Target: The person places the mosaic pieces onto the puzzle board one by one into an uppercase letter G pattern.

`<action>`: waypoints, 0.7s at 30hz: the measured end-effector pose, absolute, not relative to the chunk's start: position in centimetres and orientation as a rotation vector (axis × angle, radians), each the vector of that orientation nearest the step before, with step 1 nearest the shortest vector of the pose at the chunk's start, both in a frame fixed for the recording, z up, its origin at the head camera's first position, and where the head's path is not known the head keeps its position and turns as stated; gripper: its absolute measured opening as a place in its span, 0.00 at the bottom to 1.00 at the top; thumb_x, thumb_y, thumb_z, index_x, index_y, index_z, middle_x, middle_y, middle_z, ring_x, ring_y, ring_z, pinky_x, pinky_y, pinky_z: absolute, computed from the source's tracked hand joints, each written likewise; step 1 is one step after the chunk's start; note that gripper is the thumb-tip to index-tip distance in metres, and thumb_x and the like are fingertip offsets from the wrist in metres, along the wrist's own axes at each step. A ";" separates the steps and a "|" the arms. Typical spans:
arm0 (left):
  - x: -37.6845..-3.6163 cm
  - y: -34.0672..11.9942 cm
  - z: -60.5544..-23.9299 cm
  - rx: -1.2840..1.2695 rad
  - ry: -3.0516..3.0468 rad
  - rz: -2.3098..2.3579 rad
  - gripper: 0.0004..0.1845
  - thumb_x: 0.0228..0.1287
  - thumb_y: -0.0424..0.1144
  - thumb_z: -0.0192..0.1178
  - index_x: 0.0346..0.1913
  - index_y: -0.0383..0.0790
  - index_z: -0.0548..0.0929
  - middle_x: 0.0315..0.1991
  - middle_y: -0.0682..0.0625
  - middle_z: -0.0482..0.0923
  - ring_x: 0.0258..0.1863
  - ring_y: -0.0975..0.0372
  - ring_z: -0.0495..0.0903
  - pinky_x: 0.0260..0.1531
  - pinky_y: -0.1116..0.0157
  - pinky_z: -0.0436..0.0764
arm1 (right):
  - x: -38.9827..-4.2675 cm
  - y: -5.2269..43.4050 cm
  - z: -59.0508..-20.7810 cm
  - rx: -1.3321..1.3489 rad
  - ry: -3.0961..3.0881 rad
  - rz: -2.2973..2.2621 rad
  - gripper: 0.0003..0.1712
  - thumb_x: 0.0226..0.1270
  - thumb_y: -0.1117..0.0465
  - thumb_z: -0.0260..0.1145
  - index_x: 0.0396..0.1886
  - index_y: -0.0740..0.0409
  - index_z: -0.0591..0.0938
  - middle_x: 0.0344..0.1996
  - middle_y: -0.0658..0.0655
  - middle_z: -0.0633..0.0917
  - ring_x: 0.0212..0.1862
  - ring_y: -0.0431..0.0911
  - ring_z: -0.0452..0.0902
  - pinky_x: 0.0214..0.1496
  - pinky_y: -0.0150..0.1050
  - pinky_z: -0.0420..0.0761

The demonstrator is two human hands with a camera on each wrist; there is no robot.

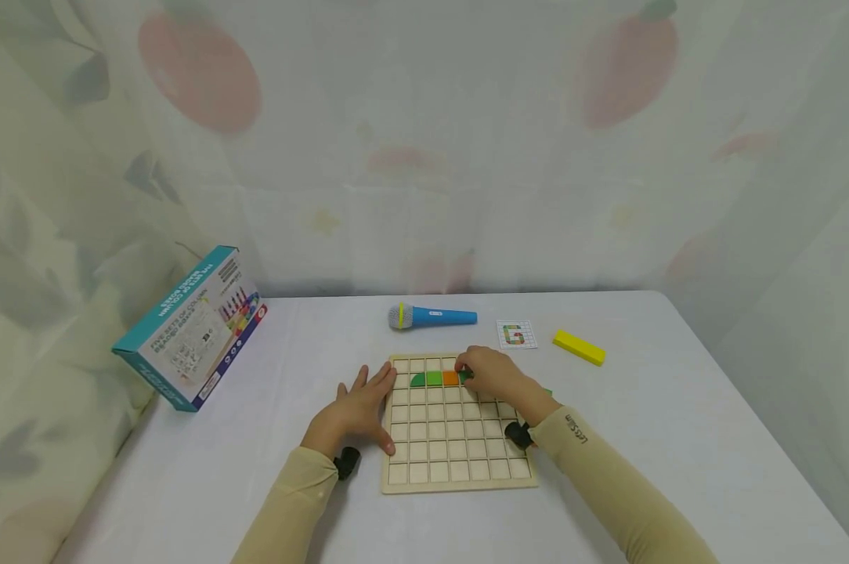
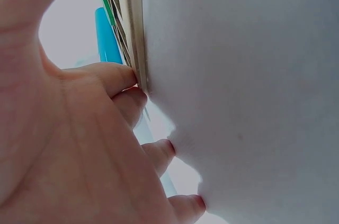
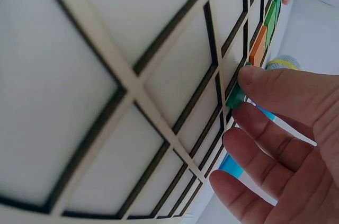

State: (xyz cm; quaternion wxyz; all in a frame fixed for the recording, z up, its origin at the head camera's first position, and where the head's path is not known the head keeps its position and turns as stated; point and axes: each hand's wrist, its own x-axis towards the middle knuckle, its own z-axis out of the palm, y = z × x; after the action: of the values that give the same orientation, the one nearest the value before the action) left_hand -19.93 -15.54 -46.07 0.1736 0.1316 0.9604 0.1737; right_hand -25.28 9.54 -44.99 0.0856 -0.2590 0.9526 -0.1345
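Observation:
A wooden grid board [image 1: 458, 486] lies on the white table. In one of its upper rows sit a dark green rounded piece [image 1: 417, 381], a light green square [image 1: 434, 378] and an orange square [image 1: 450, 377]. Just right of the orange square, my right hand [image 1: 493, 374] pinches another dark green piece [image 3: 235, 97] between thumb and index finger, right at a cell of the grid. My left hand [image 1: 357, 407] is spread along the board's left edge, thumb and fingertips touching the frame.
Behind the board lie a blue toy microphone [image 1: 438, 316], a small pattern card [image 1: 516, 334] and a yellow bar [image 1: 579, 348]. A teal and white box [image 1: 192, 329] stands at the left. Something green [image 1: 548, 392] peeks out beside the right forearm.

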 end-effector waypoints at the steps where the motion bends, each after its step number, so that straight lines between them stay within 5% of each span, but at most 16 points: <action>1: -19.9 -15.5 -46.0 0.371 2.722 0.490 0.73 0.11 0.59 0.75 0.70 0.48 0.45 0.71 0.54 0.36 0.68 0.46 0.32 0.55 0.34 0.38 | -25.2 9.5 -44.9 -0.772 2.839 -0.401 0.14 0.54 0.59 0.66 0.42 0.52 0.80 0.33 0.48 0.77 0.34 0.39 0.71 0.35 0.35 0.73; 21: -20.0 -15.5 -46.1 0.378 2.714 0.464 0.72 0.14 0.58 0.75 0.70 0.48 0.44 0.71 0.53 0.35 0.68 0.45 0.32 0.54 0.33 0.39 | -23.3 16.5 -43.0 -0.607 2.941 -0.631 0.15 0.57 0.63 0.63 0.46 0.56 0.79 0.36 0.52 0.79 0.30 0.42 0.70 0.33 0.34 0.74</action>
State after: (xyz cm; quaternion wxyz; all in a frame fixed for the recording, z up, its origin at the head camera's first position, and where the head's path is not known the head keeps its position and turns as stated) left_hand -19.98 -15.48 -46.07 0.1801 0.1338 0.9606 0.1642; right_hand -23.30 16.51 -43.04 0.0363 -0.1976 0.9578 -0.2056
